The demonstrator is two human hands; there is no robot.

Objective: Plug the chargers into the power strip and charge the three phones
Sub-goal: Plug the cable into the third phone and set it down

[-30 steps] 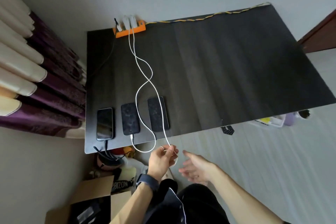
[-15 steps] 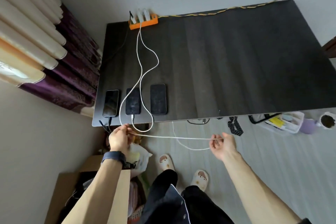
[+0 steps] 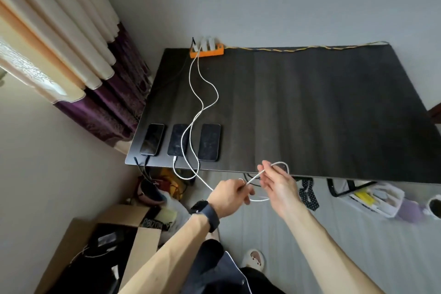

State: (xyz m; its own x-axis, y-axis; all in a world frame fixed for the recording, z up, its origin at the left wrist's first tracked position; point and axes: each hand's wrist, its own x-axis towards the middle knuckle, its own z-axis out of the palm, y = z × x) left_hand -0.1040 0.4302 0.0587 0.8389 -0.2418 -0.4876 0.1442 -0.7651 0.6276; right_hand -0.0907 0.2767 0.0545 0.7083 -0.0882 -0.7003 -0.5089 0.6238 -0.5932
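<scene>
**Third cable held in both hands before the last phone is connected**

A dark table [image 3: 310, 107] is shown from above. At its far edge, in the upper centre of the frame, an orange power strip [image 3: 207, 51] is seen with white chargers [image 3: 207, 43] seated in it. Three phones are laid in a row near the lower left edge of the table. The left phone [image 3: 152, 139] is joined to a dark lead at its near end, and the middle phone [image 3: 177, 139] to a white cable [image 3: 182, 175] that loops off the table edge. The right phone [image 3: 209, 142] is seen with nothing at its port.

A second white cable [image 3: 216, 93] is run from the strip, across the middle phone, and down to the hands at lower centre. It is pinched in the closed left hand [image 3: 229, 194], and its free end is gripped between thumb and fingertips of the right hand [image 3: 278, 185], a small loop standing above them. The plug itself is too small to be made out with certainty.

The step in hand is judged to be the charging of the third phone. The plug would next need to be turned, carried to the right phone's near end and pressed in squarely, with slack kept clear of the other phones.
</scene>
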